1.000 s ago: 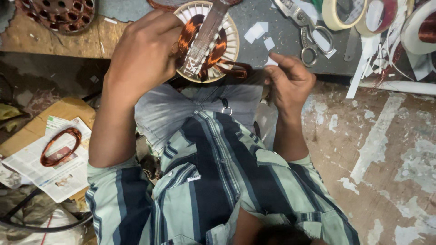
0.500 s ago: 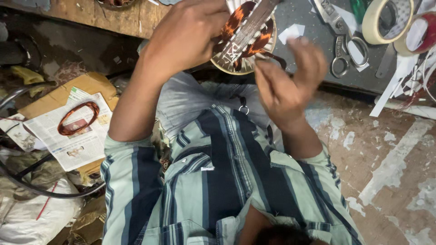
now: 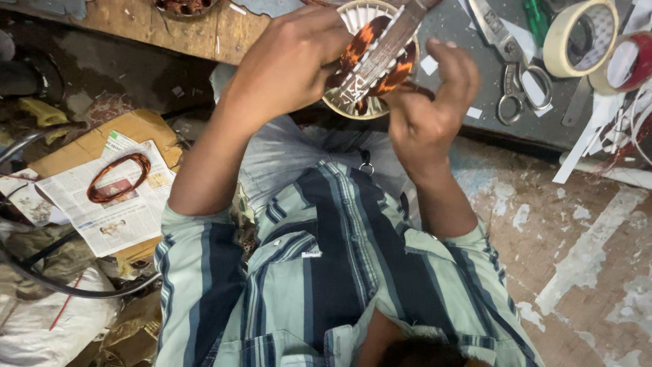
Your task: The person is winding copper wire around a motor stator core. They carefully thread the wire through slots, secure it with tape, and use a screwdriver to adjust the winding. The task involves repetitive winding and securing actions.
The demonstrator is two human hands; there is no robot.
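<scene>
My left hand (image 3: 292, 61) grips a round motor stator (image 3: 353, 20) with a pale slotted rim and orange copper windings (image 3: 401, 71), held up over my lap at the bench edge. A flat grey metal strip (image 3: 387, 44) lies slanted across the stator's face, its lower end by my left fingers. My right hand (image 3: 428, 109) is against the stator's right side with its fingers curled upward and its thumb at the rim. Anything pinched in the right hand is hidden.
Scissors (image 3: 509, 75), two tape rolls (image 3: 577, 37) (image 3: 621, 64) and white paper strips (image 3: 591, 136) lie on the dark bench top on the right. A loose copper coil (image 3: 119, 177) rests on newspaper over cardboard at left, beside cables and sacks. Patchy floor shows lower right.
My right hand has come up from beside the bench to the stator's right edge. The stator and left hand sit slightly lower and more central in view.
</scene>
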